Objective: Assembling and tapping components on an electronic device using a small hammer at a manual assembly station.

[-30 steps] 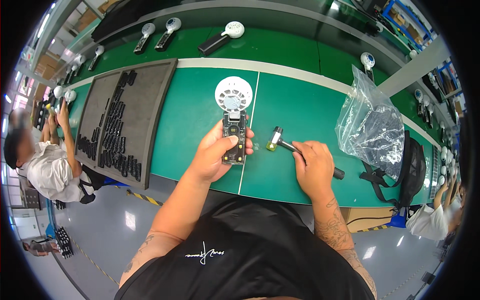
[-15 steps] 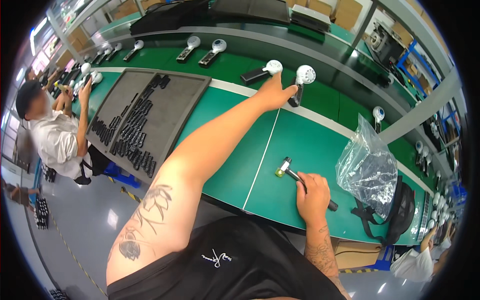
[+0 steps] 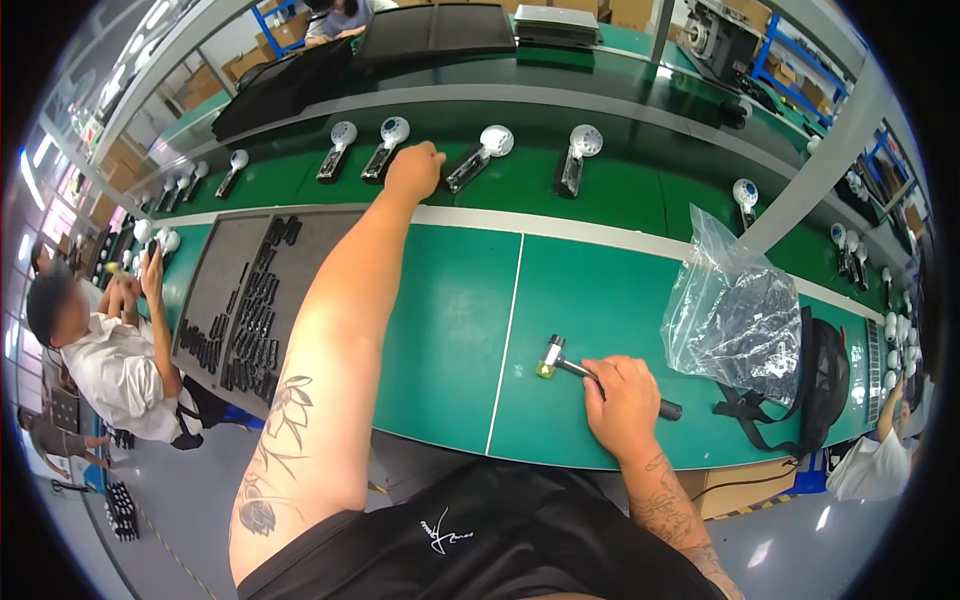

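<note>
My left hand reaches out over the green conveyor belt, its fingers curled. Close by its left side lies a white-headed handheld fan with a dark handle; whether they touch, I cannot tell. To its right are another such fan, lying aslant, and a more upright one. Anything inside the curled fingers is hidden. My right hand rests on the green worktable, wrapped round the dark handle of a small two-faced hammer with one yellow-green face.
A grey tray of black parts stands left, beside a person in white. On the right lie a clear plastic bag and a black bag with straps, near a grey post. More fans line the belt.
My left hand has moved leftward from the two fans it was at; the left one of them now lies at a different slant. My right hand keeps its hold on the hammer. The view has shifted.
</note>
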### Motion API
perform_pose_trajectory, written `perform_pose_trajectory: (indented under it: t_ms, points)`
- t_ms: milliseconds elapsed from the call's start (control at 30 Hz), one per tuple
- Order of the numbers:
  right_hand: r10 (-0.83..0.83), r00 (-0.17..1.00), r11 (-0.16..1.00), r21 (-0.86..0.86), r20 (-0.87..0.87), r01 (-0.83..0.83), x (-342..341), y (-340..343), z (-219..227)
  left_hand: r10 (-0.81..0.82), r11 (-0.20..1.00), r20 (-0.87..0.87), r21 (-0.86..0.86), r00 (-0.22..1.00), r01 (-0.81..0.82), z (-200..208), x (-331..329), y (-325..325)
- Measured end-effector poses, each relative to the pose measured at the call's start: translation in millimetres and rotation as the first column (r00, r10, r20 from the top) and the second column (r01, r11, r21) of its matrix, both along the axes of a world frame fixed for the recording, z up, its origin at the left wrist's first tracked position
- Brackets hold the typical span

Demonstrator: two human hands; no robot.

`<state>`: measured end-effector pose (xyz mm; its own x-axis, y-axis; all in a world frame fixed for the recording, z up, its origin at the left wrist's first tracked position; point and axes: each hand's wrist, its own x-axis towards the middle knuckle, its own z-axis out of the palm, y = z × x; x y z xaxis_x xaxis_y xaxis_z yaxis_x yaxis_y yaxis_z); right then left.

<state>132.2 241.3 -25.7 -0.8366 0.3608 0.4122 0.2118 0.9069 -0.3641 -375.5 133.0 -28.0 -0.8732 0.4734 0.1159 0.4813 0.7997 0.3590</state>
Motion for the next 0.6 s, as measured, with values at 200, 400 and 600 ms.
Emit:
perform_pose_trajectory:
  t_ms: [200, 400, 600]
  points:
    - [0.010, 1.000, 1.000, -0.007, -0.002, -0.010, -6.9, 1.8, -1.0, -0.193, 0.968, -0.075, 0.147, 0.978, 0.202, 10.7, 24.0, 3.0]
    - [-0.009, 1.000, 0.999, -0.038, 0.030, 0.010, -10.9, 2.2, 2.4, 0.106, 0.988, -0.401, 0.148, 0.910, -0.049, 15.1, -42.5, -23.3]
    - [-0.007, 0.998, 0.999, -0.036, 0.059, 0.009, -9.5, 0.2, 1.3, 0.417, 0.884, -0.284, -0.094, 0.863, -0.458, -31.6, -122.4, -116.0]
